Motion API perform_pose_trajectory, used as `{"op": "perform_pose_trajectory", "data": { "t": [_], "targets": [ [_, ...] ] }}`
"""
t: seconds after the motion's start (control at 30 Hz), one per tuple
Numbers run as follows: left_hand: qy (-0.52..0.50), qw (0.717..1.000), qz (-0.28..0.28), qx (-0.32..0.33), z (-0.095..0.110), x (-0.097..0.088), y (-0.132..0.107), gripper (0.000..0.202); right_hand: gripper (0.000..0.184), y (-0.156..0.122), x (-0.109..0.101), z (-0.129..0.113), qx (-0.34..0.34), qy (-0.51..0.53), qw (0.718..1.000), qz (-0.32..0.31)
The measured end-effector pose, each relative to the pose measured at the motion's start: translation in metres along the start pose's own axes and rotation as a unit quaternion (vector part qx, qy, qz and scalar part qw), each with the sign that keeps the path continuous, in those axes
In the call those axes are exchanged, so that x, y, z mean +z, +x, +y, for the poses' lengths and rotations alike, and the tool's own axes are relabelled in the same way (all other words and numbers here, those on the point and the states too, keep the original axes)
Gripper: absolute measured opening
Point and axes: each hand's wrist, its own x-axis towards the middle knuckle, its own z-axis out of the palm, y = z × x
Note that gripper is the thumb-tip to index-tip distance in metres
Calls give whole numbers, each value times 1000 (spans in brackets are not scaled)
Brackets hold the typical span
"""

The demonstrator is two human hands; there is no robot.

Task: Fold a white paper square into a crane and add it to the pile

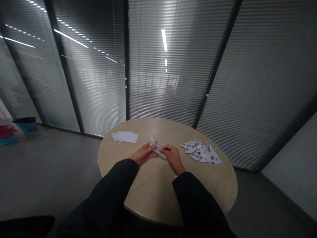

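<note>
Between my hands, over the middle of the round wooden table [153,188], is a folded piece of white paper [159,153] with a pointed part standing up at its left. My left hand [144,154] grips its left side, thumb on top and fingers beneath. At the right end, my right hand [172,157] pinches the paper between thumb and fingers. A heap of small folded white paper figures [203,152], with pointed ends like paper cranes, lies to the right of my right hand. Beyond my left hand lie several flat white paper sheets [127,137], loosely overlapping.
Behind the table stands a glass partition with blinds [168,99] and dark frames. Two bins stand on the grey floor [64,158] at far left, a blue bin [26,125] and one with a red liner [7,131]. A pale wall [294,168] is at right.
</note>
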Motion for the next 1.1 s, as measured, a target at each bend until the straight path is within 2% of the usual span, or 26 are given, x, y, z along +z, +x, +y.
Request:
{"op": "perform_pose_trajectory", "data": {
  "t": [0.13,0.33,0.47,0.53,0.73,0.87,1.1],
  "targets": [
    [2,1000,-7,8,3,3,-1,33,29,2,-3,2,23,92,995,43],
    [8,999,-31,1,-2,-1,2,63,31,4,-4,9,28,164,982,95],
    [0,1000,-14,6,-4,-6,3,70,30,5,-5,11,37,188,975,112],
    [3,1000,-16,-3,-2,-5,1,69,32,5,-6,11,47,199,972,119],
    [31,995,-91,-35,7,6,-9,52,41,5,-6,12,60,191,971,132],
    [83,995,-63,6,4,6,-6,50,40,5,-5,12,54,176,976,114],
    [136,990,-18,34,-4,-8,4,47,41,2,-3,8,42,143,986,72]
  ]
}}
